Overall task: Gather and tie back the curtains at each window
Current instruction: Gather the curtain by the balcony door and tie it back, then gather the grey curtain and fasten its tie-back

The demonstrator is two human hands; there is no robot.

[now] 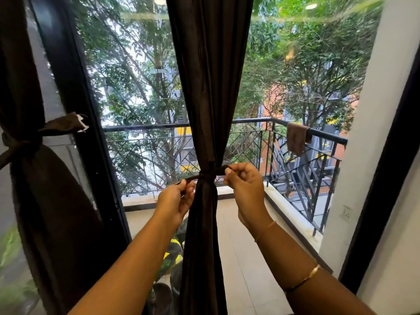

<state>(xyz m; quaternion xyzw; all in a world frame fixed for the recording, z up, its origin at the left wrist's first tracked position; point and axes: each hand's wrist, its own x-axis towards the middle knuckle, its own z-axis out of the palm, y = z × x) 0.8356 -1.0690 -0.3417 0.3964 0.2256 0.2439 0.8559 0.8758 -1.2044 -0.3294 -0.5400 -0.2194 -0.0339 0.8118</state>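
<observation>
centre curtain [209, 87]: dark brown, hanging, gathered to a narrow waist | tie-back band [214, 172]: same dark fabric, wrapped round waist, ends out sideways | left curtain [52, 201]: already tied

Your bare forearms reach forward and up, your left hand [176, 201] pinched shut at thumb and fingers, your right hand [244, 184] likewise pinched, slightly higher, knuckles curled.
</observation>
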